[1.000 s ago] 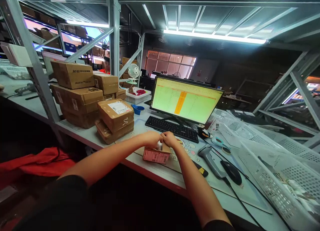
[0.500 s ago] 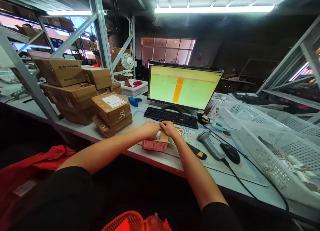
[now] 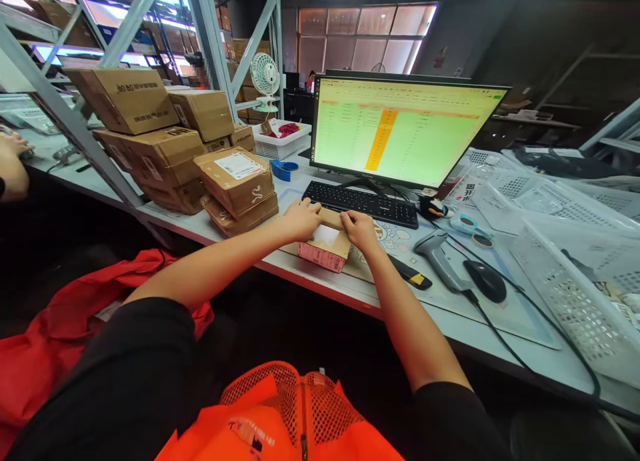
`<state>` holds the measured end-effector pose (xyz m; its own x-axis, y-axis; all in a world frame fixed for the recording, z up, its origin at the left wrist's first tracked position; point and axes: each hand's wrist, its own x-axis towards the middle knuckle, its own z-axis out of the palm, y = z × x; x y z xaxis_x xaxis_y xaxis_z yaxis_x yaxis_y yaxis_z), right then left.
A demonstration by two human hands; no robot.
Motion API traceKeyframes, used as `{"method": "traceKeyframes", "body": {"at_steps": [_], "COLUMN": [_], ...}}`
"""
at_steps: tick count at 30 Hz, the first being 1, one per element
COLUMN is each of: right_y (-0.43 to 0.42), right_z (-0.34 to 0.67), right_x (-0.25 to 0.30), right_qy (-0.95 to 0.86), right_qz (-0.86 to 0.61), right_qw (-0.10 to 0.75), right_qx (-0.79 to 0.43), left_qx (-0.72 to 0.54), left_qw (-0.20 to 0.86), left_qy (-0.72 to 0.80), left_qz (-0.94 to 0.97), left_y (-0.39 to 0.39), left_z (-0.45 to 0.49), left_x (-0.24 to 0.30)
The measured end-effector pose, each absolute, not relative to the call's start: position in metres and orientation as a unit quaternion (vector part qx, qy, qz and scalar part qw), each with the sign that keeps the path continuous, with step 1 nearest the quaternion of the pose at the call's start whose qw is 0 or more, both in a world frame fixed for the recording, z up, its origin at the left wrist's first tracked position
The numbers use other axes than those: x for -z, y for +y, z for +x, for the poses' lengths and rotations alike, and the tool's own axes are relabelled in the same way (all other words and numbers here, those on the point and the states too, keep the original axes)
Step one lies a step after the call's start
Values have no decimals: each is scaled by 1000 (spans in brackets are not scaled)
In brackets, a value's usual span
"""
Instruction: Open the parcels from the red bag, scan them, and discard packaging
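A small cardboard box with a pink printed label on its front sits near the table's front edge. Its back flap stands between my two hands, and a white surface shows on top. My left hand has its fingers closed on the flap's left end. At the right end, my right hand pinches the same flap, thumb toward the middle. Both fingertips are partly hidden by the cardboard. A black tool with a yellow patch, its kind unclear, lies just right of the box.
Stacked cartons stand on the left. Behind the box are a keyboard and monitor. A barcode scanner, mouse, cables and white plastic baskets occupy the right. Another person's hand shows far left.
My hands have moved apart along the flap, showing more of it and the white top. The camera view has tilted down, bringing the orange vest further into sight.
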<state>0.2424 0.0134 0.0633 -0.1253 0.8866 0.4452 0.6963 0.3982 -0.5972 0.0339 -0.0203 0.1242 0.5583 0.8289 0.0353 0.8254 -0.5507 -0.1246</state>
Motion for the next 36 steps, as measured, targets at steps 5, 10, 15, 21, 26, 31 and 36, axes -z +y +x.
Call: {"method": "traceKeyframes", "body": {"at_steps": [5, 10, 15, 21, 26, 31, 36], "right_y": [14, 15, 19, 19, -14, -58, -73], "right_z": [241, 242, 249, 260, 257, 265, 285], "right_x": [-64, -62, -63, -74, -84, -90, -85], "right_qy": [-737, -736, -758, -793, -811, -883, -833], "right_qz": [-536, -532, -502, -443, -388, -292, -359], "right_qw": [393, 395, 366, 311, 385, 348, 391], "right_qx": [-126, -138, -198, -281, -207, -119, -157], "left_qx": [-27, -49, -47, -46, 4, 13, 74], "left_qw": [11, 4, -19, -37, -35, 26, 60], "left_qy": [-486, -495, -454, -391, -394, -399, -402], "left_qz": [-873, -867, -889, -918, -918, -917, -911], "left_y": [-12, -10, -21, -40, -49, -59, -73], "left_z": [37, 40, 34, 25, 19, 19, 23], "left_x": [-127, -131, -139, -139, -129, -131, -131]}}
